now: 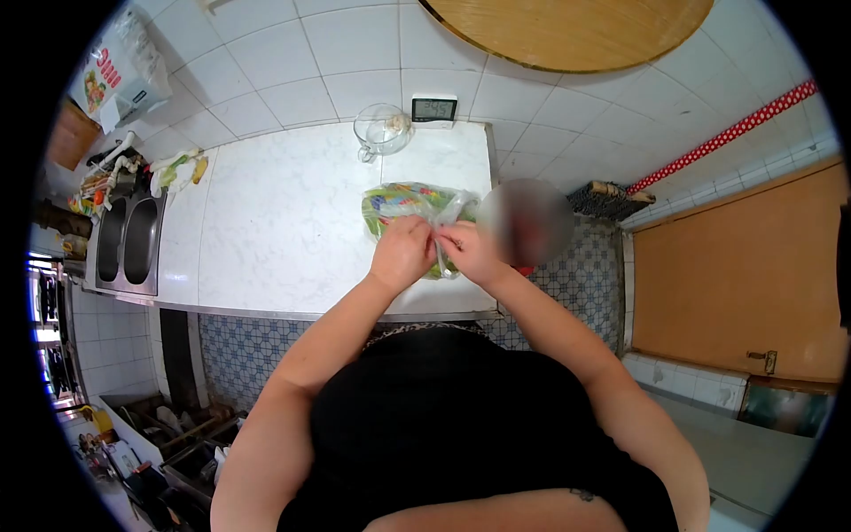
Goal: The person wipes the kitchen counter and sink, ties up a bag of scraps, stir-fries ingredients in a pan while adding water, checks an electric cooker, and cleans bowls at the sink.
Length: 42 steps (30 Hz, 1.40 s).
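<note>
Head view: left hand pinches plastic bag; right hand too; white counter beneath

One left hand, one right hand, one bag, one surface, one glass cup, one display, one round board, one dotted pole, one door, one wrapped pack, one sink, two basins

Crumpled translucent plastic bag, green and multicoloured, on white countertop
</note>
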Available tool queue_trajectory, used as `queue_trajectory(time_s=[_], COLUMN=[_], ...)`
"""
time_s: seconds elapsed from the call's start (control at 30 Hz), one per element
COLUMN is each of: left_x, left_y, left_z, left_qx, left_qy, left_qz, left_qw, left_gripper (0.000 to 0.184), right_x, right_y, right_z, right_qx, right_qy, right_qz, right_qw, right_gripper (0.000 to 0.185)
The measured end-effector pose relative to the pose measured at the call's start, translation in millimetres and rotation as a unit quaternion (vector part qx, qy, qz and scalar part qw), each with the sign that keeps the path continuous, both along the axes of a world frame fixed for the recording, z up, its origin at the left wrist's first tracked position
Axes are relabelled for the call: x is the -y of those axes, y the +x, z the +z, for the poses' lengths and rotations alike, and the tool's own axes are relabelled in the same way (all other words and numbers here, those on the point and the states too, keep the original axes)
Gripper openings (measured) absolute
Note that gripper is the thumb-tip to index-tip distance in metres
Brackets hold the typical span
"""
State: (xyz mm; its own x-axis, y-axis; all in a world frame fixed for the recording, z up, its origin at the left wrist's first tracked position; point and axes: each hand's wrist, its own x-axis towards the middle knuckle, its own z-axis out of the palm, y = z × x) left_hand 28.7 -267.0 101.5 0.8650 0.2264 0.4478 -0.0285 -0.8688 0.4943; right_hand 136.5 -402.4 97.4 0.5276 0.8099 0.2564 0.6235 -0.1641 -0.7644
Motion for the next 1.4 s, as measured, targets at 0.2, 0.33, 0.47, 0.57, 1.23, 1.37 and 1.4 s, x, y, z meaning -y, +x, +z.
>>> queue_trajectory(time_s=[0.2, 0.33, 0.47, 0.57, 1.23, 1.37, 1.4], left_x=[-1.9, -1.6, -1.4, 0.0, 2.0, 3.6, 3.7], left_y=[1.0, 0.9, 2.2, 2.2, 1.8, 4.5, 4.7], left_z=[-0.1, 6.4, 5.8, 3.9, 7.2, 10.9, 12.3], left_qx=[0.012, 0.015, 0.008, 0.002, -0.058, -0.049, -0.048], left_qy=[0.003, 0.025, 0.024, 0.000, -0.143, -0.186, -0.190], left_qz=[0.016, -0.005, 0.001, 0.010, 0.034, 0.040, 0.044], left_qw=[1.000, 1.000, 1.000, 1.000, 0.987, 0.981, 0.980], left_gripper=[0.013, 0.013, 0.013, 0.012, 0.010, 0.007, 0.006], right_x=[-3.4, -4.8, -11.8, -11.7, 5.1, 2.8, -0.8], right_y=[-0.3, 1.4, 2.9, 0.7, 10.8, 16.3, 16.3], right_z=[0.1, 5.0, -2.1, -2.0, -32.7, -19.3, -20.2], right_qx=[0.001, 0.033, 0.039, 0.019, -0.213, -0.183, -0.189], right_qy=[-0.015, -0.036, -0.095, -0.049, 0.036, 0.002, 0.010], right_qz=[-0.017, 0.001, -0.012, -0.033, -0.088, -0.049, -0.058], right_qw=[1.000, 0.999, 0.995, 0.998, 0.972, 0.982, 0.980], right_gripper=[0.015, 0.015, 0.014, 0.012, 0.015, 0.014, 0.014])
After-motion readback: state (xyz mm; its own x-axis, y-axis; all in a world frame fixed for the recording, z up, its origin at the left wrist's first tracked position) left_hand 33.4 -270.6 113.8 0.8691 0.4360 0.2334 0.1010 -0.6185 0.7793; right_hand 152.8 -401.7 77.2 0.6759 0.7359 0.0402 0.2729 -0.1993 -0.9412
